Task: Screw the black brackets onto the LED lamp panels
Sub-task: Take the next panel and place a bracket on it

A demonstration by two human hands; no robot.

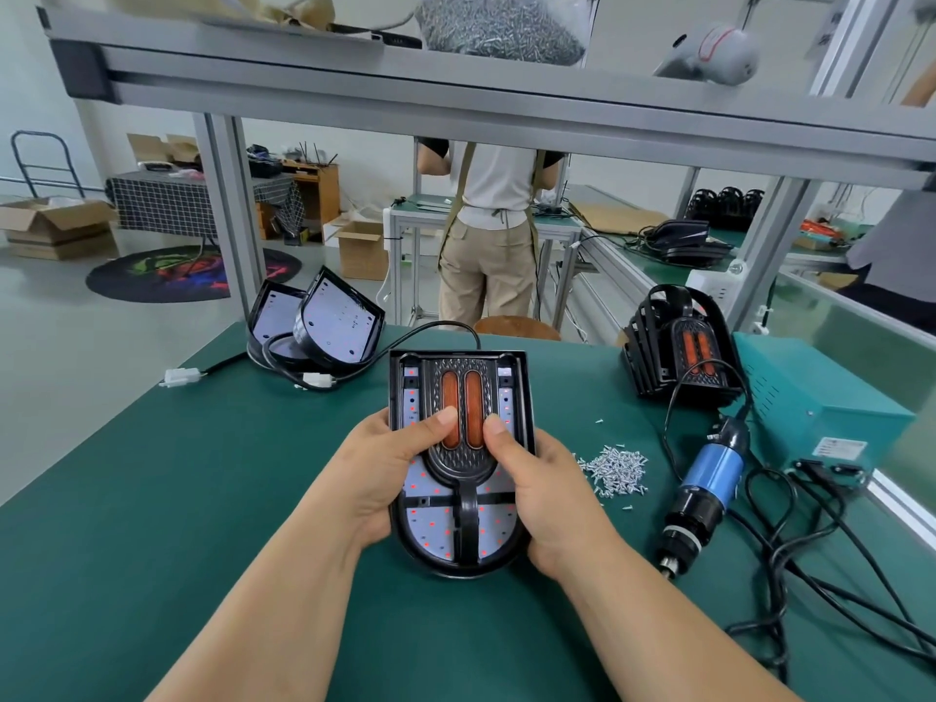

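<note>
While left hand (377, 478) and right hand (549, 499) clasp lamp panel (435, 537), thumbs atop bracket (458, 466)

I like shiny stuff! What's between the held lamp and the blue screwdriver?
A pile of silver screws lies on the green mat, shown in the head view.

Black bracket (458, 468) on your LED lamp panel (430, 529)
Orange strips up, rounded end toward the table's (202, 499) near edge

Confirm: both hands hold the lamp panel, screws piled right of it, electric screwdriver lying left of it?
No. The electric screwdriver lies right of the lamp panel, beyond the screws, per the head view. Left hand and right hand do hold it.
</note>
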